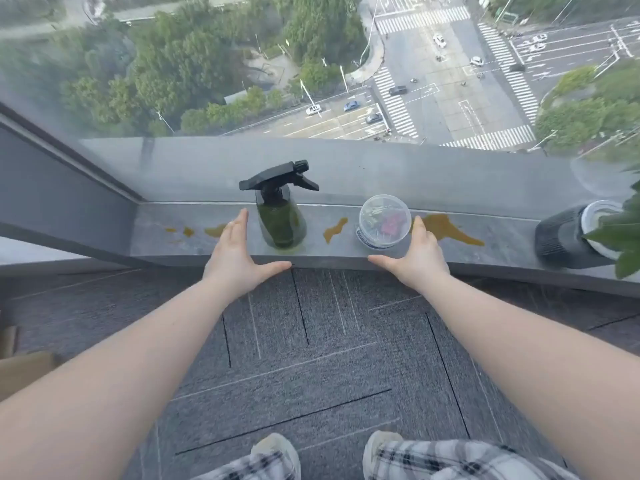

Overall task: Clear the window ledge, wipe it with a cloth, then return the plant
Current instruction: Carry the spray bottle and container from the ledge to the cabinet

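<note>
Both hands, the left hand (239, 252) and the right hand (417, 256), were held wide and empty at the grey stone window ledge (346, 259). The dark-potted green plant (585, 233) stood at three o'clock. The dark green spray bottle (281, 216) could be toppled by a careless sweep, and the brown spills (446, 228) smeared.

The grey window ledge (485, 261) carries a spray bottle (281, 216), lidded tub (384, 221), potted plant (585, 233) and brown spills (446, 228).

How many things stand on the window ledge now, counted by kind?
Spray bottle: 1
Clear lidded tub: 1
Potted plant: 1
Total: 3

The brown stains on the ledge are not counted. Neither the left hand nor the right hand holds anything.
</note>
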`<control>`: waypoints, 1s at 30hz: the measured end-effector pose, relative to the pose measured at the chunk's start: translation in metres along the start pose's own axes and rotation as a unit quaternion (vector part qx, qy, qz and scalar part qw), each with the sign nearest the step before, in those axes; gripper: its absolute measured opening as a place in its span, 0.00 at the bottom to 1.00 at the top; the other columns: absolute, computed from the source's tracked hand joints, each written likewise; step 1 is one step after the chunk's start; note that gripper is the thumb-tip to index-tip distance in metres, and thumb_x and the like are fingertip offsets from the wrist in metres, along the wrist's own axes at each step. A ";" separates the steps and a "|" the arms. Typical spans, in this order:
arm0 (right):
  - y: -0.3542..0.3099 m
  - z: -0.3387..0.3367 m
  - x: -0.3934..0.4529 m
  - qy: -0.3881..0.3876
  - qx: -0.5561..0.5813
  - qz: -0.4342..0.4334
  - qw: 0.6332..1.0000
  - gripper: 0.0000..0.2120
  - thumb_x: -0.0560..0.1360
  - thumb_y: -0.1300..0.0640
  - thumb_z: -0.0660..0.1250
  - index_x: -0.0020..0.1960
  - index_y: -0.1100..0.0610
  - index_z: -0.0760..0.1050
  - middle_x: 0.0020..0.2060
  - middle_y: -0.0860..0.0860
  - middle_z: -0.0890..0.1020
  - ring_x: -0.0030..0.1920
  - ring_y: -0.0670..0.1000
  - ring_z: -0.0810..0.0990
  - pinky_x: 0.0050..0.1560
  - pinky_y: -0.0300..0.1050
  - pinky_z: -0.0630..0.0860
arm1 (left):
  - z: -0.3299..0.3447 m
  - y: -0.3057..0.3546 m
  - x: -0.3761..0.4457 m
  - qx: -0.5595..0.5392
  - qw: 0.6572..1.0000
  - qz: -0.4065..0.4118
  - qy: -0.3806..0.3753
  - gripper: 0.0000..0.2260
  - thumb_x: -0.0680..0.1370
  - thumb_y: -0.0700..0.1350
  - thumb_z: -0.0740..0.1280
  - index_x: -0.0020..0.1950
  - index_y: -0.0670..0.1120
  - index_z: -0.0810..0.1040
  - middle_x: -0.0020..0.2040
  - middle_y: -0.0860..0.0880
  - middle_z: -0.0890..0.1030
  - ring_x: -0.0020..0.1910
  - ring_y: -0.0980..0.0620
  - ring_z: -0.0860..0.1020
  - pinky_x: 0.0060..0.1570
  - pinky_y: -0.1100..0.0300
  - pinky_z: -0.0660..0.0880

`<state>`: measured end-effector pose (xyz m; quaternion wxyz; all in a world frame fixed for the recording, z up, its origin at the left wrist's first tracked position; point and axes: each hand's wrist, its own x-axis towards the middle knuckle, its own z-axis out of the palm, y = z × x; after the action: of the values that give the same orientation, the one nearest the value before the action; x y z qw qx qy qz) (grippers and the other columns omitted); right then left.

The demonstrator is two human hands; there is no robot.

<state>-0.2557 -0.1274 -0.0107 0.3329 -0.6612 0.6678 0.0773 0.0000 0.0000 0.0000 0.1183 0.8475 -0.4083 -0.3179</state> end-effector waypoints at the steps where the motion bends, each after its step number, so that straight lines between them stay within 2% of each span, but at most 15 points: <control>1: 0.000 0.006 0.007 0.014 0.011 -0.008 1.000 0.58 0.63 0.37 0.76 0.79 0.54 0.45 0.75 0.56 0.59 0.75 0.57 0.59 0.73 0.54 0.61 | 0.008 -0.001 0.009 -0.020 1.000 0.004 0.008 0.54 0.64 0.64 0.75 0.79 0.51 0.47 0.77 0.50 0.58 0.76 0.50 0.57 0.72 0.47 0.61; 3: 0.000 0.016 0.025 0.034 0.031 -0.013 0.999 0.59 0.62 0.37 0.77 0.79 0.55 0.44 0.76 0.56 0.57 0.76 0.56 0.57 0.74 0.52 0.59 | 0.020 -0.002 0.026 -0.062 0.998 -0.001 0.020 0.54 0.62 0.64 0.77 0.78 0.51 0.50 0.77 0.51 0.59 0.76 0.50 0.58 0.72 0.47 0.62; 7: -0.009 0.031 0.051 0.066 0.047 -0.009 0.997 0.61 0.61 0.35 0.75 0.79 0.54 0.42 0.78 0.55 0.52 0.77 0.57 0.52 0.75 0.53 0.55 | 0.032 0.002 0.055 -0.155 0.986 -0.011 0.061 0.54 0.54 0.69 0.75 0.75 0.54 0.58 0.72 0.53 0.67 0.72 0.50 0.65 0.68 0.46 0.67; 12: -0.020 0.045 0.059 0.089 0.025 0.000 0.996 0.56 0.65 0.36 0.74 0.78 0.53 0.43 0.77 0.56 0.50 0.76 0.59 0.53 0.72 0.55 0.60 | 0.035 0.009 0.065 -0.205 0.976 -0.013 0.077 0.39 0.63 0.55 0.79 0.69 0.53 0.64 0.65 0.53 0.74 0.66 0.49 0.71 0.63 0.53 0.70; 15: -0.023 0.047 0.061 0.103 0.009 -0.001 0.995 0.52 0.67 0.39 0.73 0.78 0.54 0.45 0.75 0.58 0.52 0.74 0.61 0.55 0.70 0.54 0.61 | 0.037 0.011 0.066 -0.223 0.971 -0.019 0.089 0.32 0.65 0.52 0.79 0.64 0.53 0.68 0.59 0.54 0.76 0.62 0.48 0.73 0.62 0.52 0.72; 20: -0.015 0.043 0.054 0.092 0.015 -0.008 0.996 0.51 0.67 0.37 0.72 0.78 0.53 0.48 0.75 0.58 0.54 0.73 0.62 0.57 0.72 0.54 0.59 | 0.033 0.013 0.063 -0.225 0.970 -0.028 0.091 0.31 0.63 0.52 0.80 0.62 0.52 0.71 0.58 0.52 0.79 0.59 0.47 0.76 0.59 0.48 0.75; 27: -0.022 0.014 0.028 0.062 0.016 -0.015 0.998 0.51 0.66 0.38 0.74 0.78 0.52 0.50 0.75 0.56 0.54 0.74 0.60 0.56 0.72 0.54 0.61 | 0.008 0.022 0.038 -0.250 0.964 -0.042 0.076 0.28 0.63 0.51 0.80 0.59 0.52 0.72 0.55 0.53 0.80 0.56 0.50 0.77 0.59 0.51 0.75; 30: -0.030 -0.005 0.006 0.041 0.004 -0.024 0.999 0.50 0.66 0.38 0.74 0.78 0.52 0.51 0.74 0.56 0.55 0.73 0.60 0.58 0.71 0.52 0.62 | -0.013 0.030 0.018 -0.253 0.964 -0.051 0.064 0.28 0.62 0.51 0.80 0.57 0.53 0.72 0.54 0.53 0.80 0.56 0.49 0.78 0.59 0.48 0.76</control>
<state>-0.2286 -0.1387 0.0005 0.3093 -0.6783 0.6654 0.0393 -0.0015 -0.0341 0.0161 0.3382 0.8283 -0.2624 -0.3615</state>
